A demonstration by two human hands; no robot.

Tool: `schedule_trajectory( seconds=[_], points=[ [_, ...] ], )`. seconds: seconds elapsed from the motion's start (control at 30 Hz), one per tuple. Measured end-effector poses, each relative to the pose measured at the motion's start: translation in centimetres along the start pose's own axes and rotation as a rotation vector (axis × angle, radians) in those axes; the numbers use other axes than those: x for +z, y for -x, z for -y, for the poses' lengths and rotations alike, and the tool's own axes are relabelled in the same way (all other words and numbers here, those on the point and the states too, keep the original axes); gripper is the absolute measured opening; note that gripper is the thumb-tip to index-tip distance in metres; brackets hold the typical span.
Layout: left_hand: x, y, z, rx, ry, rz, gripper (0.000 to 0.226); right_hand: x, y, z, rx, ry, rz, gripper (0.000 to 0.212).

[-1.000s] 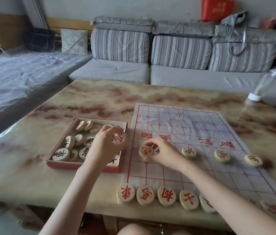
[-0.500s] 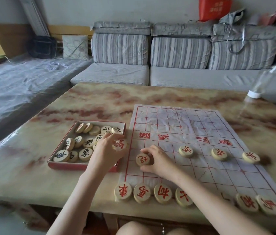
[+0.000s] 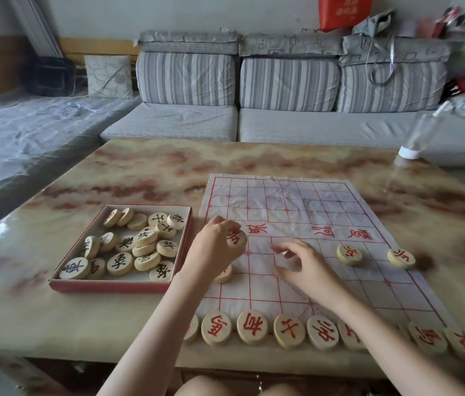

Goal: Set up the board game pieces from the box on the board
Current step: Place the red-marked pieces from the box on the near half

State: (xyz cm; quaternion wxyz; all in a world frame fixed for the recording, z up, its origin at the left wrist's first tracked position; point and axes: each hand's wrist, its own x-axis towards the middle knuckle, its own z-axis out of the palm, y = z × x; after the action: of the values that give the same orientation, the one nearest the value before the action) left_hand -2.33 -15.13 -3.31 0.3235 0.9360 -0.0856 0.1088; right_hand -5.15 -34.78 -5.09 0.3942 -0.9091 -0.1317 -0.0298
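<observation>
My left hand has carried its pinched red piece from the box to the board's left edge; my right hand, blurred, hangs loosely curled, empty. My wrist half-hides another piece.

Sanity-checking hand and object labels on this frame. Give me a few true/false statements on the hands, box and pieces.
1. The left hand holds a red-lettered piece. True.
2. The box sits to the right of the board. False: it sits to the left of the board.
3. The right hand pinches a piece. False: its fingers hang loosely curled over the board, and no piece shows in them.
4. A row of red-lettered pieces lines the board's near edge. True.
5. The box contains black-lettered pieces. True.
</observation>
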Motion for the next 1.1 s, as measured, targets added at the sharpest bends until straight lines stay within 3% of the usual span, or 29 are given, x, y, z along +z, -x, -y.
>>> schedule_trajectory(
  seconds=[0.43,0.73,1.1],
  points=[
    [3.6,-0.5,-0.4,-0.005,-0.125,0.105,0.049,-0.6,0.6,-1.8,-0.025,-0.015,0.017,0.036],
    [3.3,-0.6,0.4,0.004,-0.087,0.061,0.051,-0.8,0.8,-1.8,-0.035,-0.01,0.011,0.035],
    [-0.9,-0.3,2.5,-0.056,-0.013,-0.063,0.027,0.1,-0.8,0.9,-0.04,-0.001,0.018,0.034]
  ],
)
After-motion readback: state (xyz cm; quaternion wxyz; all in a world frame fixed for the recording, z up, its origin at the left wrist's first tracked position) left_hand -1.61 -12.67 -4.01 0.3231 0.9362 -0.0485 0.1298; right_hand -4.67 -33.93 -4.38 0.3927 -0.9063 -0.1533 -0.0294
